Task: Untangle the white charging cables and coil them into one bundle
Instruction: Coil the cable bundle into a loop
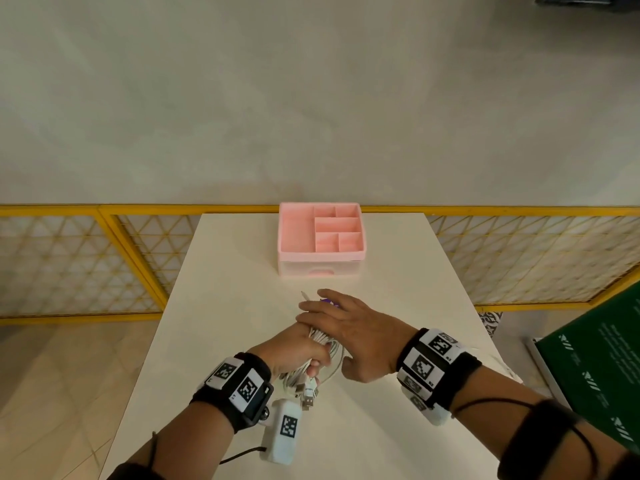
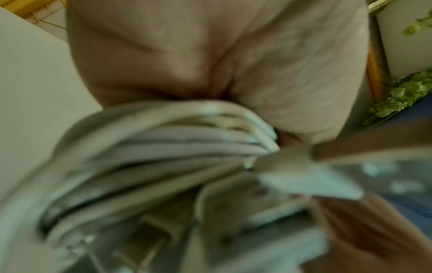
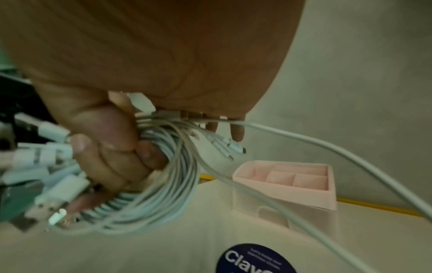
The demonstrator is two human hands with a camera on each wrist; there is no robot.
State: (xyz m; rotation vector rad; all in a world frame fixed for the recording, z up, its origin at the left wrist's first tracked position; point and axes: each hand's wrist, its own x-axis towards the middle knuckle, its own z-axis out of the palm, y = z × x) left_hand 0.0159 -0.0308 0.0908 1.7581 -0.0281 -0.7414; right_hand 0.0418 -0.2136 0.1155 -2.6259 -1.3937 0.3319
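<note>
A coil of white charging cables [image 1: 323,342] is gripped in the fist of my left hand [image 1: 304,351] just above the white table [image 1: 225,271]. USB plugs [image 1: 308,396] hang from the near side of the fist. My right hand [image 1: 332,315] lies over the top of the coil with its fingers straight and its thumb spread toward me. In the right wrist view the left fist [image 3: 110,147] wraps the cable coil [image 3: 168,186], and one loose strand [image 3: 327,147] trails off to the right. The left wrist view is blurred, showing cable loops [image 2: 163,147] against the palm.
A pink compartment organizer [image 1: 322,237] with a drawer stands at the table's far edge. A round dark sticker [image 3: 254,258] lies on the tabletop under the hands. A green board [image 1: 595,368] leans at the right. A yellow lattice fence [image 1: 104,254] runs behind the table.
</note>
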